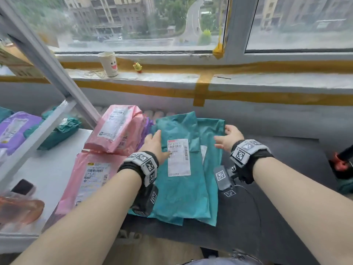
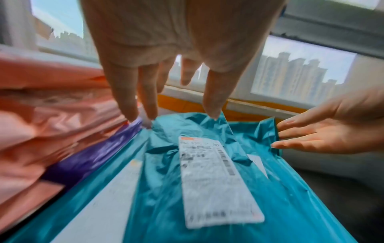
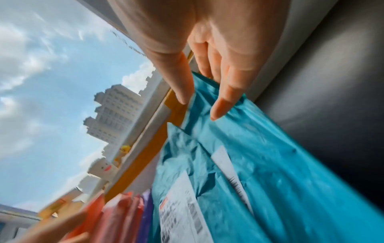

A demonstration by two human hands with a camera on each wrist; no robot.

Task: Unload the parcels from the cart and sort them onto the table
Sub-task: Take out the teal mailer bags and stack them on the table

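Two teal parcels lie stacked on a dark grey surface (image 1: 286,197). The top teal parcel (image 1: 177,190) (image 2: 162,189) (image 3: 176,148) shows a white label (image 1: 178,157). The lower teal parcel (image 1: 213,150) (image 2: 290,180) (image 3: 290,164) sticks out to the right. My left hand (image 1: 152,142) (image 2: 172,108) is open, its straight fingers touching the top parcel's far left edge. My right hand (image 1: 228,137) (image 3: 199,106) (image 2: 324,136) is open, its fingertips against the lower parcel's far right corner. Neither hand grips anything.
Two pink parcels (image 1: 116,129) (image 1: 89,178) and a purple one (image 1: 148,127) (image 2: 87,157) lie just left of the teal stack. A white rack (image 1: 47,60) at the left holds more parcels. A paper cup (image 1: 108,64) and a yellow toy (image 1: 137,67) stand on the windowsill. A red-and-black object (image 1: 342,163) sits at the right.
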